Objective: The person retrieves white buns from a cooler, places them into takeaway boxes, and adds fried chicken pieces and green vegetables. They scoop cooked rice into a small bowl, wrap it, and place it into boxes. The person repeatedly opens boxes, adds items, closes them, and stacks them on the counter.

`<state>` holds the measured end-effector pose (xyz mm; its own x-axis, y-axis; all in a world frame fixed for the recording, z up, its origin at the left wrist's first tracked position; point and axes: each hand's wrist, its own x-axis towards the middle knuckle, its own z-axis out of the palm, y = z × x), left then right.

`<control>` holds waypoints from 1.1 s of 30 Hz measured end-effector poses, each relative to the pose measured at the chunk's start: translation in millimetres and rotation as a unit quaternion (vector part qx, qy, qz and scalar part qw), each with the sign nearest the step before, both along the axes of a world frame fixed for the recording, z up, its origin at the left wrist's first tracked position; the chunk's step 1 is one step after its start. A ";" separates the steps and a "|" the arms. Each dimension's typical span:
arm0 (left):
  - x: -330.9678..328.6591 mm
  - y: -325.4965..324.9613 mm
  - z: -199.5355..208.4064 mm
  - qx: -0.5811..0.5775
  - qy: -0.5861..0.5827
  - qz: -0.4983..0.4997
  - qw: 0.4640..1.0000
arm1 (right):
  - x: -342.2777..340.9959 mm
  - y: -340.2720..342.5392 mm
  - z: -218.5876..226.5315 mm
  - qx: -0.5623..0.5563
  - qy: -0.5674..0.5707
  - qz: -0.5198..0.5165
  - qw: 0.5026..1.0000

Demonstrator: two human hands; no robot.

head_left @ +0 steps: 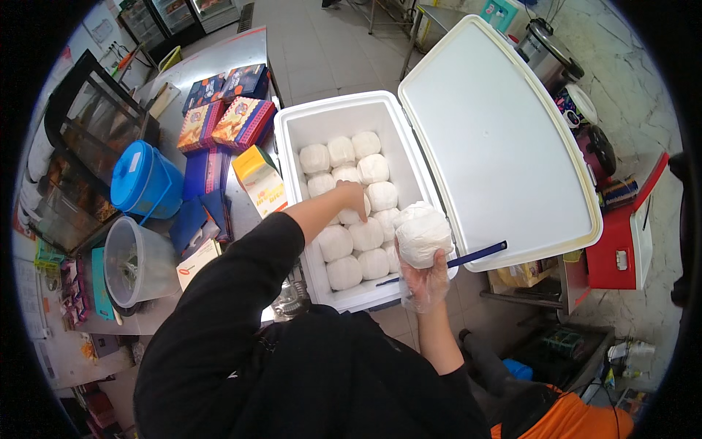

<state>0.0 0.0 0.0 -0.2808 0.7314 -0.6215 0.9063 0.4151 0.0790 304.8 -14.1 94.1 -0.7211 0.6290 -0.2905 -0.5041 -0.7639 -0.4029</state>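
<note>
A white cooler box (294, 194) stands in front of me, holding several round white bundles (335, 243) that look wrapped in thin white sheet, set in rows. My left hand (352, 196) reaches down into it, with fingers bent over one bundle (360, 209) in the middle; the fingertips are partly hidden. Above the cooler's right near corner, my right hand (427, 282), in a clear plastic glove, holds up a larger-looking white bundle (424, 235) from below. Behind that hand passes a blue bar (479, 254), seemingly the cooler's handle.
The white lid (504, 146) leans open to the right. On the left metal table are several patterned boxes (241, 121), a blue lidded bucket (146, 181), a clear plastic tub (139, 263) and a glass display case (88, 161). At lower right is someone in orange (570, 417).
</note>
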 end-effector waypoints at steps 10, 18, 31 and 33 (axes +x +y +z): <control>54.9 -26.1 123.1 0.336 -0.245 0.186 0.890 | 9.4 3.8 -9.2 0.011 -0.008 0.017 1.000; 112.2 -33.8 172.6 0.413 -0.372 0.182 0.811 | -5.5 12.7 31.9 0.018 0.205 -0.015 0.978; 33.1 65.6 -44.5 0.397 -0.121 0.605 0.679 | 65.4 22.2 51.1 0.010 0.126 -0.147 0.981; 36.5 65.6 -45.2 0.460 -0.178 0.608 0.622 | 76.3 23.5 58.2 0.041 0.136 -0.140 0.980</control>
<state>36.5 65.6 -45.2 -0.9386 0.2041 -0.2782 -0.1767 0.4081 0.8957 381.1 9.4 152.4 -0.5600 0.8269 -0.0510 -0.7873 -0.5503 -0.2781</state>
